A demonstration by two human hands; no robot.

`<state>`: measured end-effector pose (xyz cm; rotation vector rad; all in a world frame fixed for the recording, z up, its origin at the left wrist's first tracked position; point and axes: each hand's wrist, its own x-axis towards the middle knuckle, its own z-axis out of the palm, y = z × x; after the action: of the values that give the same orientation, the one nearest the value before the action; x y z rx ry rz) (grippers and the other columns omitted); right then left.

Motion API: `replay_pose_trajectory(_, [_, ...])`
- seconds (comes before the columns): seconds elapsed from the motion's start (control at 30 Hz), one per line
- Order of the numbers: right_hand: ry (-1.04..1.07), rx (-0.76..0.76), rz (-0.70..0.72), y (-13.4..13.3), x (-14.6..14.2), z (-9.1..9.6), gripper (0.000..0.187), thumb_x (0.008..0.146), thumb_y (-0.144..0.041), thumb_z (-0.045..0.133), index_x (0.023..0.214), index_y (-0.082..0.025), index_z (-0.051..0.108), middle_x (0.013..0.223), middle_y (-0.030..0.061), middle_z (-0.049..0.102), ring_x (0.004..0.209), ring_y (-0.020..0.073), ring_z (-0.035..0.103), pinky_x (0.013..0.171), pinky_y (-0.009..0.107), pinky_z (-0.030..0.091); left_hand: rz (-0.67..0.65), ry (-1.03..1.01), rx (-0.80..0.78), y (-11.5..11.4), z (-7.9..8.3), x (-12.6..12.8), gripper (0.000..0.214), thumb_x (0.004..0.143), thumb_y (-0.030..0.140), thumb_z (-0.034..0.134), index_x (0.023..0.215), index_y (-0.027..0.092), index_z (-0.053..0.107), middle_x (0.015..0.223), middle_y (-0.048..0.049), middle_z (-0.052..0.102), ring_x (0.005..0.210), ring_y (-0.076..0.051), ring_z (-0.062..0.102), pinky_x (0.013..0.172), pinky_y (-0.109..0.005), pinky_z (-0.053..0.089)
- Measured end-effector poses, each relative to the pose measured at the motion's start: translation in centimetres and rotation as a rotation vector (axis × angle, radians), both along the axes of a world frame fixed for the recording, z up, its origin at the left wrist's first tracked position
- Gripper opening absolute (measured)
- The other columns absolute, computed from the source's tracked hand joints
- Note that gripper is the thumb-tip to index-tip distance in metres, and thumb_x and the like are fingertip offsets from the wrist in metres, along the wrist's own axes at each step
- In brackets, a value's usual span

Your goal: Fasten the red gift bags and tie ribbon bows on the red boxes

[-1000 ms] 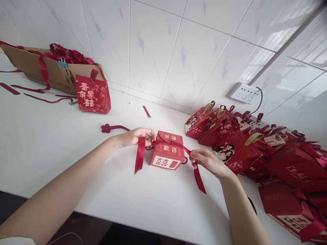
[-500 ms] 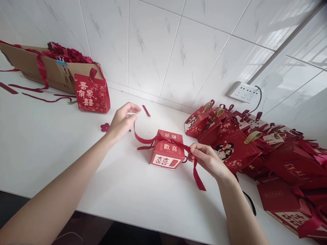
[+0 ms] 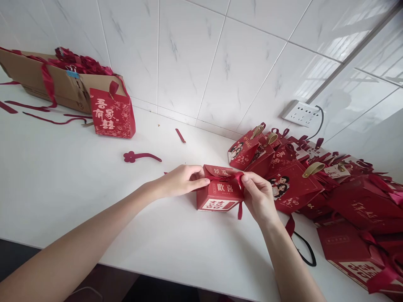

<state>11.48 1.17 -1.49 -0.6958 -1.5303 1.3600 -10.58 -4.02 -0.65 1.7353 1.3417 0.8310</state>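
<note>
A small red gift box [image 3: 220, 195] with white and gold Chinese characters sits on the white table. Red ribbon [image 3: 239, 209] runs across its top and hangs down at the right end. Closed at the box's left end is my left hand [image 3: 181, 180], its thumb on the top edge; whether ribbon also lies in its grip is hidden. At the opposite end, my right hand [image 3: 260, 195] pinches the ribbon between thumb and fingers, close against the box. A red flower-ended strip [image 3: 143, 156] lies beyond my left forearm.
Many finished-looking red gift boxes [image 3: 292, 184] crowd the right side, beside a black loop [image 3: 310, 251]. At the back left stand a cardboard carton [image 3: 59, 86] of ribbon and another red box [image 3: 111, 113]. A power strip [image 3: 300, 113] is on the wall.
My left hand has come down and right, from above the table to the box's left end. The box has shifted slightly right, and my right hand now sits closer to it.
</note>
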Motion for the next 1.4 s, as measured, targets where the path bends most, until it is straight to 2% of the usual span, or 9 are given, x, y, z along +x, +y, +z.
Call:
replay_pose_trajectory(0.1, [-0.104,0.136,-0.114,0.0,-0.4,-0.1,0.014,0.077,-0.036,0.067,0.076,-0.024,0.074,0.078,0.0025,0.070,0.077,0.0190,0.062,0.069,0.031,0.048,0.008,-0.092,-0.038,-0.1,-0.1,0.3,0.028,0.082,0.048,0.050,0.080,0.020,0.049,0.076,0.0017,0.060,0.057,-0.010,0.052,0.053,-0.024,0.038])
replay_pose_trajectory(0.2, [-0.196,0.200,-0.151,-0.2,-0.9,0.0,0.013,0.078,-0.033,0.065,0.080,-0.025,0.075,0.082,0.0019,0.069,0.079,0.0178,0.061,0.070,0.029,0.047,0.018,-0.125,-0.040,-0.1,0.1,0.2,0.024,0.082,0.044,0.050,0.090,0.021,0.050,0.087,0.0004,0.063,0.065,-0.011,0.057,0.057,-0.024,0.042])
replay_pose_trajectory(0.37, [-0.240,0.239,-0.143,-0.4,-1.4,0.1,0.013,0.080,-0.028,0.061,0.083,-0.023,0.073,0.091,0.0024,0.068,0.089,0.0175,0.061,0.079,0.029,0.048,-0.033,0.041,0.050,-0.3,1.1,-0.5,0.019,0.077,0.034,0.057,0.091,0.022,0.059,0.090,-0.0002,0.065,0.077,-0.014,0.060,0.062,-0.024,0.045])
replay_pose_trajectory(0.5, [-0.207,0.154,-0.212,-0.5,-1.6,0.0,0.012,0.076,-0.030,0.065,0.083,-0.021,0.067,0.083,0.0021,0.069,0.080,0.0163,0.063,0.072,0.029,0.050,-0.025,0.239,0.179,-0.5,2.3,-0.4,0.017,0.078,0.027,0.051,0.087,0.023,0.064,0.088,0.0014,0.064,0.069,-0.012,0.057,0.061,-0.023,0.043])
replay_pose_trajectory(0.6, [-0.080,0.016,-0.220,-0.6,-1.8,0.1,0.027,0.070,-0.032,0.071,0.090,-0.022,0.055,0.075,-0.0011,0.070,0.070,0.0150,0.065,0.062,0.026,0.052,0.018,0.310,0.240,-0.3,3.0,0.3,0.022,0.081,0.027,0.042,0.081,0.022,0.064,0.085,0.0008,0.063,0.058,-0.010,0.052,0.054,-0.023,0.038])
replay_pose_trajectory(0.77, [-0.108,-0.062,-0.224,-0.8,-1.8,0.6,0.035,0.066,-0.037,0.074,0.092,-0.018,0.060,0.079,0.0045,0.073,0.079,0.0194,0.068,0.069,0.029,0.055,0.008,0.365,0.135,0.2,4.2,1.1,0.022,0.080,0.037,0.046,0.081,0.023,0.062,0.071,0.0012,0.063,0.049,-0.012,0.049,0.045,-0.025,0.032])
replay_pose_trajectory(0.87, [-0.150,-0.067,-0.223,-0.9,-1.7,0.9,0.033,0.065,-0.039,0.073,0.087,-0.016,0.065,0.082,0.0071,0.074,0.083,0.0220,0.069,0.073,0.031,0.055,-0.020,0.446,0.132,0.4,5.0,1.0,0.015,0.073,0.037,0.055,0.077,0.025,0.062,0.065,0.0014,0.063,0.046,-0.014,0.049,0.044,-0.027,0.029])
replay_pose_trajectory(1.1, [-0.151,0.006,-0.228,-1.1,-1.6,1.0,0.023,0.068,-0.036,0.072,0.079,-0.017,0.067,0.079,0.0056,0.073,0.076,0.0199,0.068,0.071,0.030,0.054,-0.052,0.525,0.077,0.1,7.8,1.9,0.023,0.075,0.034,0.052,0.057,0.022,0.058,0.049,0.0013,0.053,0.035,-0.011,0.033,0.044,-0.029,0.022])
replay_pose_trajectory(1.4, [-0.174,0.102,-0.164,-1.0,-1.3,1.1,0.016,0.074,-0.030,0.063,0.084,-0.017,0.066,0.078,0.0045,0.072,0.075,0.0183,0.067,0.070,0.029,0.052,-0.232,0.654,0.127,0.5,9.6,4.4,0.015,0.073,0.025,0.048,0.070,0.024,0.062,0.058,0.0005,0.059,0.043,-0.014,0.043,0.046,-0.029,0.023])
